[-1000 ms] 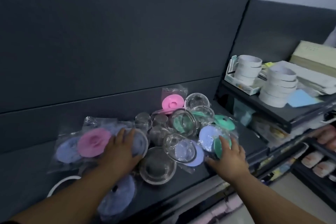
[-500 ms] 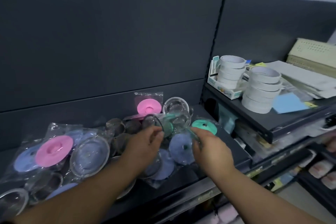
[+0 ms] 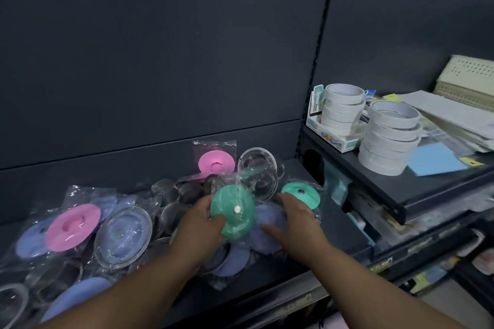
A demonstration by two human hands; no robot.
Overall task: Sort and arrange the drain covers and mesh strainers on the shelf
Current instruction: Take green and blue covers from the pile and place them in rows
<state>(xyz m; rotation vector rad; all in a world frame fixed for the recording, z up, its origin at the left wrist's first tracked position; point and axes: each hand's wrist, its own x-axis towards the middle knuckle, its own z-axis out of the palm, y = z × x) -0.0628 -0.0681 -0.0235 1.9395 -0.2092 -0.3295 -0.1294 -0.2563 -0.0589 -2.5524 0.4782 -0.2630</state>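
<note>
My left hand grips a green drain cover in a clear bag, tilted up above the pile. My right hand lies with fingers spread over a purple cover beside it. On the dark shelf lie a second green cover, a pink cover at the back, a pink cover at the left, purple covers and several round mesh strainers, most in clear bags.
To the right, a higher shelf carries two stacks of white tape rolls, a blue pad and papers. A dark back panel closes the rear. Lower shelves with goods show at the bottom right.
My left hand has lifted the bagged green cover and turned its face toward me. My right hand has let go and spread over the purple cover.
</note>
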